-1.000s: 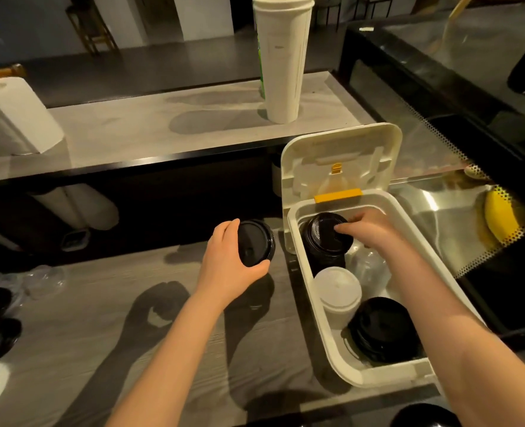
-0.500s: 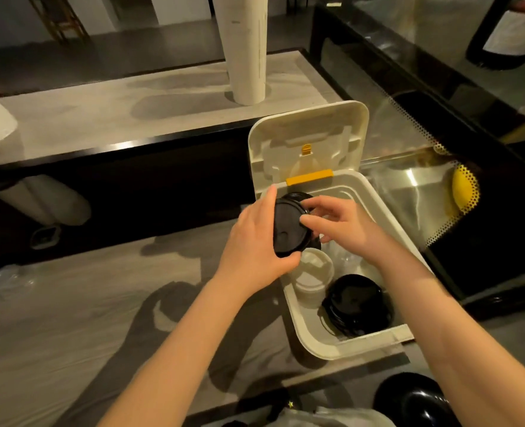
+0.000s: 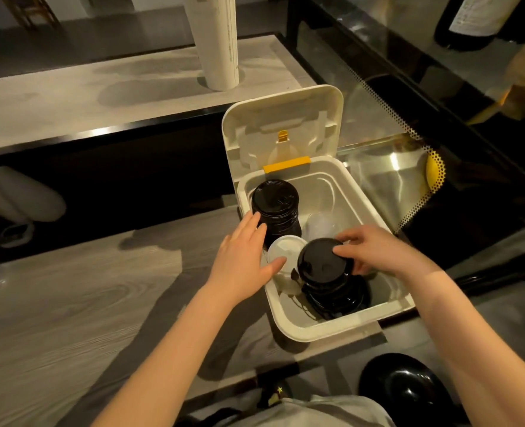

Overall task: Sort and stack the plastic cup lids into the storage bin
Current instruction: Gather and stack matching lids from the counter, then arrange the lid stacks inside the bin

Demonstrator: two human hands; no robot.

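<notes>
Grey wood-grain bench (image 3: pixel 70 303) fills the near left, dimly lit, with arm shadows falling across it. Behind it runs a dark gap, then a pale raised shelf (image 3: pixel 101 97) carrying a tall white stack of paper cups (image 3: pixel 216 41), which stands behind and left of the storage bin.

Storage bin (image 3: pixel 322 328): cream plastic, sitting at the bench's right end, hinged lid (image 3: pixel 282 124) flipped up and standing behind the opening, yellow strip at the hinge edge.

Left hand (image 3: pixel 239 260) sits at the bin's left rim, fingers loosely spread and gripping nothing; fingertips touch the side of the far black lid stack (image 3: pixel 275 204), thumb reaches over the white lid (image 3: pixel 282 251).

Inside the bin, left to right:
- far black lid stack in the far-left corner, tall and upright.
- white lid just in front of that stack, against the left wall, topping a pale stack.
- clear lids (image 3: pixel 321 224) toward the middle, behind the near stack; hard to make out.
- near black lid stack (image 3: pixel 329 272) in the near half, leaning slightly, its lower lids splayed wider at the base.

Right hand (image 3: pixel 375 251) comes in over the bin's right rim. Its fingers curl around the top of the near black lid stack: fingertips on the top face, thumb down the right side, gripping it.

Right of the bin, a glass display case (image 3: pixel 393 180) with a dotted edge strip and something yellow inside. A glossy black round object (image 3: pixel 406 392) lies in front of the bin, low in view.
</notes>
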